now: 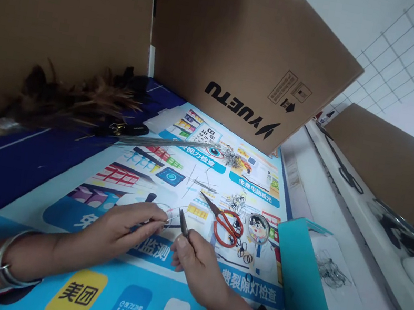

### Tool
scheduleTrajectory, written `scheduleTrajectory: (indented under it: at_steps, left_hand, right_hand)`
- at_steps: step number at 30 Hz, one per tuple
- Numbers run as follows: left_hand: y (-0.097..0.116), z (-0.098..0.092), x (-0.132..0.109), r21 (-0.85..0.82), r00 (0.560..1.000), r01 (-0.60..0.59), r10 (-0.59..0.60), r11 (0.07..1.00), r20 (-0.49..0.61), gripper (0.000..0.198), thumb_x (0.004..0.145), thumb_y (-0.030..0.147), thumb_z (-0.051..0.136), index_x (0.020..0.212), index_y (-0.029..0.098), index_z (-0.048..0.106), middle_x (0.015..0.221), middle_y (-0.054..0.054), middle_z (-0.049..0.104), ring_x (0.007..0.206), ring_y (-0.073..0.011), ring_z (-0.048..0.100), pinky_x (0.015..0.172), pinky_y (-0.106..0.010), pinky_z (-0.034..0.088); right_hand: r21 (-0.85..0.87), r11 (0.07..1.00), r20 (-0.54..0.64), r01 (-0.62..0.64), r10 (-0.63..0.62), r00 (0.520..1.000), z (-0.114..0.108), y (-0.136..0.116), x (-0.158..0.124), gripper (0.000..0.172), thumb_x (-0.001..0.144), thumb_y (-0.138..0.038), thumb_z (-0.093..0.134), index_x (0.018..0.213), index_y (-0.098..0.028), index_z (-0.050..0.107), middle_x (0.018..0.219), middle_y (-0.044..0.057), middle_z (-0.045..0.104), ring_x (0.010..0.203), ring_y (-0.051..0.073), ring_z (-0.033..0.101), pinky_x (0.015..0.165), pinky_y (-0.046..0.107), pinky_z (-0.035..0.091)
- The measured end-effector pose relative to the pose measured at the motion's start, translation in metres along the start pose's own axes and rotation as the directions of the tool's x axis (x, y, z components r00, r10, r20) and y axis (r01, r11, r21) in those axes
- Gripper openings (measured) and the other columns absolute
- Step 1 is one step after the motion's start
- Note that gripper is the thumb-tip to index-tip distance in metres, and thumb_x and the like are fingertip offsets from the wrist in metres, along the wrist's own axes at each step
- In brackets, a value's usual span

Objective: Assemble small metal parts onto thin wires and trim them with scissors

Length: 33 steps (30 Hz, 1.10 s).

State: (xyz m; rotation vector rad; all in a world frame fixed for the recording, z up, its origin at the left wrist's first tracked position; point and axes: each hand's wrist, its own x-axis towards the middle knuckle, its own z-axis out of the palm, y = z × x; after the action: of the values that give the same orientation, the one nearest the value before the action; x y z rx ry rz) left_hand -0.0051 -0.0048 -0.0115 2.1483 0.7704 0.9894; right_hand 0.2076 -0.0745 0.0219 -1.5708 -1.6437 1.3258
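Note:
My left hand (134,227) pinches a thin, pale wire (169,219) bent into a loop between thumb and forefinger. Closed around a pair of small dark-nosed pliers (184,223), my right hand (196,262) holds their tips just right of the loop; the handles are hidden in the palm. Beyond my right hand lie orange-handled scissors (227,227), blades pointing up and left. Beside them are several small black rings (245,255), a round clear dish (258,229) and a tangle of fine wire bits (237,202).
A bundle of long straight wires (169,143) crosses the printed mat (151,287). Brown feathers (82,90) lie at left. Cardboard boxes (243,38) wall the back and left. A teal box (303,289) stands at right, near another wire tangle (331,272).

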Motion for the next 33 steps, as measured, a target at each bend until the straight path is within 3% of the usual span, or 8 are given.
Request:
scheduleTrajectory:
  at_steps: [4, 7, 15, 20, 28, 33]
  left_hand:
    - [-0.01, 0.0, -0.001, 0.069, 0.99, -0.143, 0.144, 0.987, -0.004, 0.015, 0.096, 0.015, 0.052, 0.104, 0.021, 0.063, 0.091, -0.001, 0.069, 0.083, -0.0132, 0.064, 0.075, -0.021, 0.049]
    - [-0.016, -0.001, -0.002, 0.099, 0.984, -0.179, 0.18, 0.979, 0.002, 0.017, 0.096, 0.014, 0.052, 0.107, 0.022, 0.063, 0.094, -0.002, 0.071, 0.086, -0.0141, 0.064, 0.079, -0.023, 0.049]
    - [-0.02, -0.002, -0.003, 0.09, 0.989, -0.144, 0.14, 0.985, 0.054, 0.017, 0.096, 0.02, 0.053, 0.106, 0.022, 0.067, 0.095, -0.005, 0.073, 0.088, -0.0182, 0.066, 0.082, -0.028, 0.052]
    - [-0.025, -0.004, -0.002, 0.086, 0.987, -0.158, 0.154, 0.984, 0.044, 0.019, 0.095, 0.019, 0.055, 0.108, 0.023, 0.068, 0.098, -0.005, 0.073, 0.093, -0.0195, 0.067, 0.092, -0.031, 0.051]
    - [-0.029, -0.008, 0.002, 0.104, 0.975, -0.218, 0.213, 0.97, 0.061, 0.019, 0.095, 0.017, 0.054, 0.107, 0.023, 0.067, 0.099, -0.005, 0.073, 0.095, -0.0198, 0.066, 0.094, -0.032, 0.049]
    - [-0.023, -0.007, 0.002, 0.063, 0.988, -0.143, 0.14, 0.988, 0.061, 0.016, 0.095, 0.02, 0.054, 0.104, 0.022, 0.068, 0.096, -0.005, 0.073, 0.092, -0.0192, 0.066, 0.089, -0.029, 0.05]
  right_hand:
    - [0.016, 1.0, 0.003, 0.005, -0.005, 1.0, -0.001, 0.003, 0.001, 0.057, 0.096, -0.07, 0.035, 0.087, -0.018, 0.057, 0.078, 0.004, 0.06, 0.072, 0.016, 0.06, 0.066, 0.027, 0.048]
    - [0.017, 1.0, -0.009, 0.02, -0.02, 1.0, -0.001, 0.003, 0.002, 0.057, 0.096, -0.07, 0.034, 0.085, -0.019, 0.058, 0.075, 0.002, 0.058, 0.068, 0.015, 0.057, 0.063, 0.026, 0.046]
    - [-0.044, 0.996, -0.06, 0.081, -0.083, 0.995, -0.004, 0.002, 0.005, 0.057, 0.097, -0.068, 0.034, 0.08, -0.019, 0.058, 0.068, 0.0, 0.054, 0.064, 0.014, 0.052, 0.059, 0.025, 0.041]
    - [-0.052, 0.994, -0.049, 0.101, -0.104, 0.993, -0.005, 0.001, 0.006, 0.059, 0.097, -0.068, 0.033, 0.077, -0.019, 0.058, 0.064, -0.001, 0.05, 0.062, 0.013, 0.049, 0.058, 0.024, 0.039]
    - [-0.06, 0.992, -0.035, 0.112, -0.114, 0.993, -0.004, 0.002, 0.006, 0.06, 0.096, -0.07, 0.032, 0.076, -0.019, 0.056, 0.062, -0.001, 0.049, 0.059, 0.013, 0.047, 0.056, 0.024, 0.038]
    - [-0.053, 0.991, -0.035, 0.12, -0.122, 0.992, -0.004, 0.005, 0.007, 0.06, 0.097, -0.07, 0.031, 0.078, -0.019, 0.056, 0.064, -0.001, 0.049, 0.061, 0.013, 0.049, 0.057, 0.024, 0.039]
